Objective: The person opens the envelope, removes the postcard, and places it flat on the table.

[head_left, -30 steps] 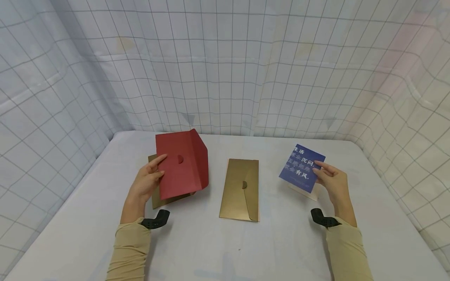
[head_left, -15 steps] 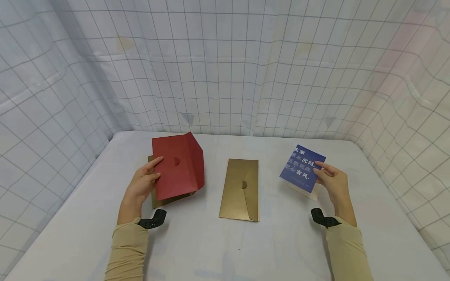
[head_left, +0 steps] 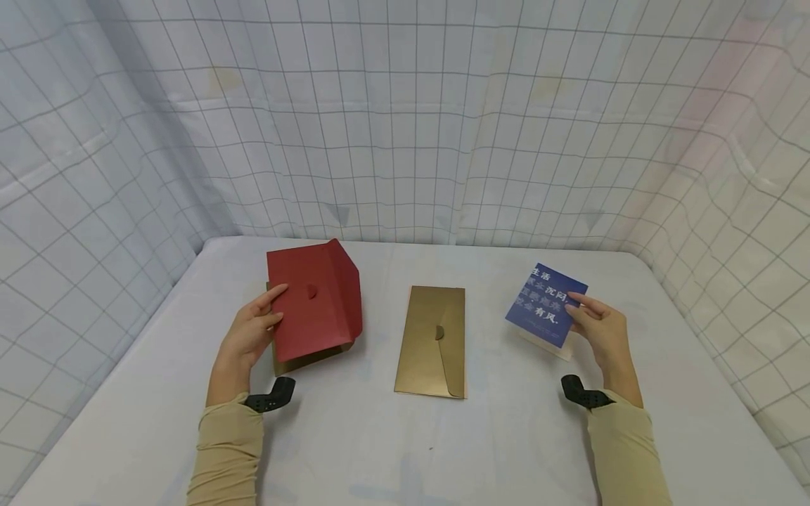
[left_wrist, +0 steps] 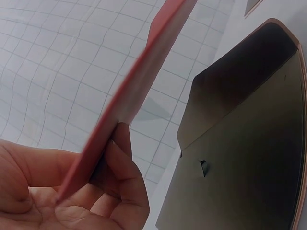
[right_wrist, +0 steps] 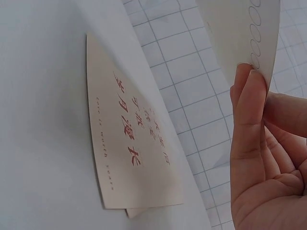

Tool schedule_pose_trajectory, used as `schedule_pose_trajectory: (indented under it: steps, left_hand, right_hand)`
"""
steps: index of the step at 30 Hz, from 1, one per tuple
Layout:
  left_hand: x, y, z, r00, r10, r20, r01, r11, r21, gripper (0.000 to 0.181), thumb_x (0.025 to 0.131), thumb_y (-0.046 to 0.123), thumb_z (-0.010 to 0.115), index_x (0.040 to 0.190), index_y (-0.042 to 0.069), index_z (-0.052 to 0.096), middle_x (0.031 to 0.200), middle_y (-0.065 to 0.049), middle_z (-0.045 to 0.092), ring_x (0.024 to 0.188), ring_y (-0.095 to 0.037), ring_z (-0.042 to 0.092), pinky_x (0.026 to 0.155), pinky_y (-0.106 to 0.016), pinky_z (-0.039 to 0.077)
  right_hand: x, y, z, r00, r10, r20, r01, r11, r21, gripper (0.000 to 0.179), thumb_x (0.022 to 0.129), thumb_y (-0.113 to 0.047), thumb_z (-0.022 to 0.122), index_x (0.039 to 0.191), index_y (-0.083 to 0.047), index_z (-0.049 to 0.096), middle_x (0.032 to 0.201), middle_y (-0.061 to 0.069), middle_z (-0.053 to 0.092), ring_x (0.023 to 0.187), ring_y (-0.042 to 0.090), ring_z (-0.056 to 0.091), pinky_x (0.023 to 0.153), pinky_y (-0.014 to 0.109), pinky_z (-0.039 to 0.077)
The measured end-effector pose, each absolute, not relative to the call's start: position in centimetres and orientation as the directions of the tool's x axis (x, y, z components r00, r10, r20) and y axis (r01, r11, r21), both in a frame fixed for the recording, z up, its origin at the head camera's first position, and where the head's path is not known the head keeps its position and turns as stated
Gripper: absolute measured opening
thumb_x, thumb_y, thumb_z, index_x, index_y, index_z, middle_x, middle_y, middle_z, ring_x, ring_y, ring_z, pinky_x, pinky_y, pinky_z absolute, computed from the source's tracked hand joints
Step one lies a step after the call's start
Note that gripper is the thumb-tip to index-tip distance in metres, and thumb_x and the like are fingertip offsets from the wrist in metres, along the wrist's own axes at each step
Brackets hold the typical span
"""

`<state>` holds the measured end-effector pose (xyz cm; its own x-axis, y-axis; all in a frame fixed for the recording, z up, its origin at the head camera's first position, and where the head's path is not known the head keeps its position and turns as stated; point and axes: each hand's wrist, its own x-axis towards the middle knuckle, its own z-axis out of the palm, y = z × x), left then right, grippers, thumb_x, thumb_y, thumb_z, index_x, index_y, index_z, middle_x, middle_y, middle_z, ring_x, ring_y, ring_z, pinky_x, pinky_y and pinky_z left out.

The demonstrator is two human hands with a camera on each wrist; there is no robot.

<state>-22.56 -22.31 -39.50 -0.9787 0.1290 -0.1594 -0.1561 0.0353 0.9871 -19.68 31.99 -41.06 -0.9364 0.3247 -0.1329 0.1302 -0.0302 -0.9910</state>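
My left hand [head_left: 243,337] pinches a red envelope [head_left: 306,302] by its left edge, with its flap folded out at the right. Beneath it, mostly covered in the head view, lies a gold envelope [left_wrist: 240,148], whose raised flap and small slot show in the left wrist view. On the right, my right hand [head_left: 604,337] pinches a blue card [head_left: 541,302] with white Chinese lettering between thumb and fingers. Its pale back [right_wrist: 240,33] faces the right wrist camera. Under that card, a cream card [right_wrist: 129,148] with red lettering lies on the table, another sheet's corner poking out below it.
Between the hands, a closed gold envelope [head_left: 432,344] lies on the white table [head_left: 430,450], with a thin pale edge showing along its right side. Grid-patterned white curtains [head_left: 405,126] hang behind the table and at both sides.
My left hand has carried the red envelope left and slightly lower, over the gold envelope there. My right hand and the blue card have shifted only slightly.
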Motion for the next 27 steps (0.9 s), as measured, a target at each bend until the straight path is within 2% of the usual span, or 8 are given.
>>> schedule_pose_trajectory:
  steps: [5, 13, 22, 27]
  left_hand:
    - [-22.6, -22.5, -39.4, -0.979, 0.124, -0.165, -0.162, 0.035, 0.986, 0.060, 0.095, -0.005, 0.031, 0.151, 0.011, 0.014, 0.159, -0.012, 0.004, 0.128, -0.008, 0.029, 0.082, -0.007, 0.042]
    - [-22.6, -23.0, -39.8, -0.975, 0.112, -0.192, -0.188, 0.050, 0.981, 0.061, 0.096, -0.005, 0.030, 0.151, 0.013, 0.014, 0.159, -0.011, 0.004, 0.131, -0.010, 0.028, 0.082, -0.007, 0.042]
    - [-22.3, -23.7, -40.1, -0.972, 0.110, -0.208, -0.206, 0.031, 0.978, 0.061, 0.096, -0.003, 0.030, 0.152, 0.015, 0.012, 0.160, -0.010, 0.001, 0.129, -0.008, 0.029, 0.083, -0.008, 0.042]
    - [-22.4, -23.8, -40.2, -0.970, 0.109, -0.216, -0.214, 0.032, 0.976, 0.062, 0.096, -0.003, 0.030, 0.152, 0.015, 0.012, 0.160, -0.010, 0.001, 0.131, -0.011, 0.028, 0.083, -0.008, 0.042]
  right_hand:
    - [-19.7, 32.0, -41.1, -0.928, 0.341, -0.149, 0.152, -0.020, -0.988, 0.038, 0.088, -0.010, 0.064, 0.125, -0.008, 0.059, 0.069, -0.017, 0.067, 0.063, -0.002, 0.063, 0.061, 0.013, 0.052]
    - [-19.7, 32.2, -41.5, -0.927, 0.343, -0.154, 0.159, -0.013, -0.987, 0.032, 0.088, -0.012, 0.064, 0.119, -0.013, 0.064, 0.069, -0.019, 0.067, 0.063, -0.003, 0.062, 0.060, 0.012, 0.052]
    - [-19.8, 32.3, -41.7, -0.919, 0.354, -0.174, 0.184, -0.008, -0.983, 0.046, 0.088, -0.013, 0.064, 0.131, -0.005, 0.054, 0.069, -0.018, 0.066, 0.063, -0.003, 0.062, 0.060, 0.012, 0.052]
    - [-19.8, 32.3, -41.7, -0.914, 0.361, -0.186, 0.203, 0.010, -0.979, 0.045, 0.089, -0.013, 0.063, 0.132, -0.005, 0.053, 0.069, -0.018, 0.064, 0.064, -0.003, 0.062, 0.061, 0.013, 0.052]
